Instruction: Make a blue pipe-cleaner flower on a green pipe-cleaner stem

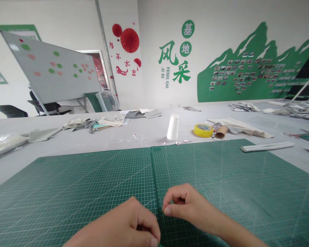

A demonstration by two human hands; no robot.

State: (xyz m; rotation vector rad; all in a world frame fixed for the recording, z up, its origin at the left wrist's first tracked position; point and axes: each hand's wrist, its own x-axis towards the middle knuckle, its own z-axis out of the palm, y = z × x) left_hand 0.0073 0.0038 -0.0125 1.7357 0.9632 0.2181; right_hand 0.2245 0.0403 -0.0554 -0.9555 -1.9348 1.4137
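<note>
Over the seam between two green cutting mats, the left mat (92, 185) and the right mat (221, 171), my two hands are close together. My left hand (128, 223) is closed, its thumb and forefinger pinched at the bottom edge of the view. A speck of green shows at those fingertips, too small to name. Slightly higher and to the right, my right hand (187, 207) is also in a pinch, thumb against forefinger. Whatever is between its fingertips is too fine to make out. Beyond the mats stands a cone of white thread (173, 127).
Right of the cone lie a roll of yellow tape (203, 130) and a brown cardboard tube (221, 132). A rolled white strip (267, 146) rests across the right mat's edge. Fabric pieces (110, 120) are scattered along the far table. A whiteboard (51, 68) stands behind.
</note>
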